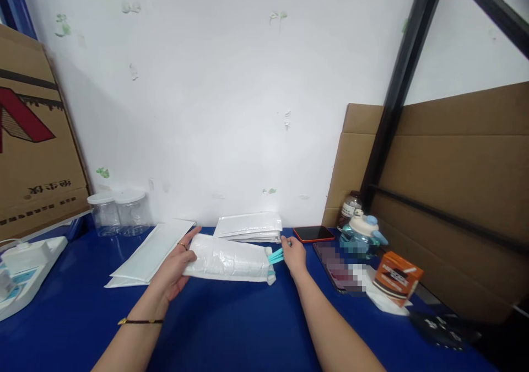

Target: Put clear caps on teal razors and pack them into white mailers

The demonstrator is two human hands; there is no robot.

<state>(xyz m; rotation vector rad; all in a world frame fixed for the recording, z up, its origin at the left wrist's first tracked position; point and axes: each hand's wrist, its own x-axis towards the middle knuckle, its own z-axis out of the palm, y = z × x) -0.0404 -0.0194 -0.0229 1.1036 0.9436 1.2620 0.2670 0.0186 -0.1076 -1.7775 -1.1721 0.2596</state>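
Note:
A white padded mailer (229,259) is held over the blue table, its narrow end toward the right. My left hand (177,259) grips its left end, thumb on top and fingers beneath. My right hand (292,253) is closed on turquoise strips (276,255) that run into the mailer's right end; what they belong to is hidden inside. Behind the mailer lies a stack of white padded mailers (248,227). More flat white mailers (151,253) lie to the left, partly behind my left hand.
Two clear jars (131,215) with white lids stand against the wall at left, near a white power strip (37,275). At right are a red-edged phone (313,233), another phone (334,267), a water bottle (361,234), a brown jar (350,209) and an orange box (397,278).

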